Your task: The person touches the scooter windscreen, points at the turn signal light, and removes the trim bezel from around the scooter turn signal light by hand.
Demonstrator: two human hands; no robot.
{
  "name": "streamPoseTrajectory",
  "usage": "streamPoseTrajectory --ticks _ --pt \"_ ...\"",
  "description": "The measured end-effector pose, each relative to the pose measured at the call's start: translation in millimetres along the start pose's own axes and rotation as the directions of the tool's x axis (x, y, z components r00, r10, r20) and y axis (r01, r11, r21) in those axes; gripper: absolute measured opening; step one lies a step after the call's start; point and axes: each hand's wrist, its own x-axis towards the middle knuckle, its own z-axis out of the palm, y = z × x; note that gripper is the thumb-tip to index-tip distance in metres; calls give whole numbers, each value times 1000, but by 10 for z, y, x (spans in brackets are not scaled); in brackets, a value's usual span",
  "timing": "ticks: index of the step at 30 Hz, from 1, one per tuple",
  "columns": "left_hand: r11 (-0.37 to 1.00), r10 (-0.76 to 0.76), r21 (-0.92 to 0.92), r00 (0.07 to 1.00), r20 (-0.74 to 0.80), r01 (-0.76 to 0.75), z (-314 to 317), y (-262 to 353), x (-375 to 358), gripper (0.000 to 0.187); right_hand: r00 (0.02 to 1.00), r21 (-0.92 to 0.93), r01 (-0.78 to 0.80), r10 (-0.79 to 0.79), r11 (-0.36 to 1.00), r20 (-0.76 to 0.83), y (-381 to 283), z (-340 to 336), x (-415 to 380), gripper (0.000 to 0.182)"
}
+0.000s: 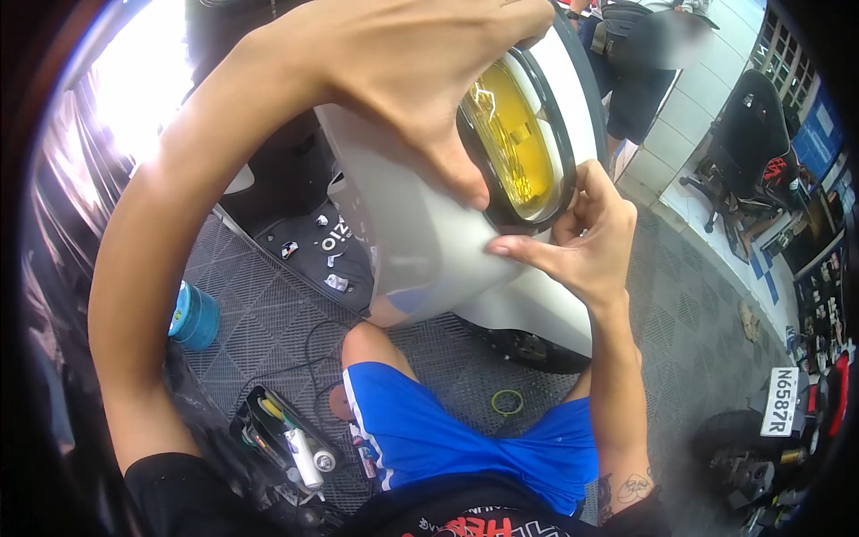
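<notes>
Headlight (512, 143) with a yellow lens and dark rim sits at the upper centre, against a white body panel (420, 224), its long axis slanting from upper left to lower right. The left hand (420, 63) arches over its upper end, thumb down on the left side by the rim; where the other fingertips end is hidden, so their hold cannot be told. At the lower end, the right hand (599, 242) is just as near: its thumb lies extended on the panel, its other fingers curl beside the rim, and whether they clench it is unclear. The left hand hides part of the light's upper end. Below are blue shorts (465, 438), a dark tyre (528, 351) and a yellow-green ring (507, 403) on the grey floor (667, 286). An open tool case (259, 428) lies at lower left, a blue container (197, 318) beyond it. Farther off stand a person (640, 76) and a black chair (752, 121).
</notes>
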Motion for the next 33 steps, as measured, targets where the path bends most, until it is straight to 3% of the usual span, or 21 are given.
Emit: streamPoseTrajectory --ticks 3,9,11,17,25,28,30,33 --pt "1000 -14 -14 1000 13 14 -19 4 -5 86 998 -41 5 -3 999 62 1 -41 -16 61" --pt "999 32 8 998 -47 -32 33 -15 -25 87 1000 -20 14 -14 1000 5 14 -9 1 70" --pt "999 -41 -6 998 52 42 -27 8 -4 87 999 -40 1 1 999 39 4 -39 -13 64" --pt "999 -51 9 996 78 50 -46 15 -5 89 999 -28 27 -25 999 48 3 -41 -3 63" --pt "998 -50 37 999 2 50 -60 64 32 96 998 -27 32 -31 999 47 4 -38 6 64" --pt "996 -66 56 991 -120 73 -34 93 13 99 999 -22 -11 12 1000 40 -33 -30 -12 65" --pt "980 -154 85 958 -241 179 28 195 -15 102 999 -62 -18 21 998 43 -74 -48 -9 67" --pt "780 -576 147 789 -211 609 68 649 -99 111 1000 -31 -6 6 1000 23 -26 -25 -18 69"
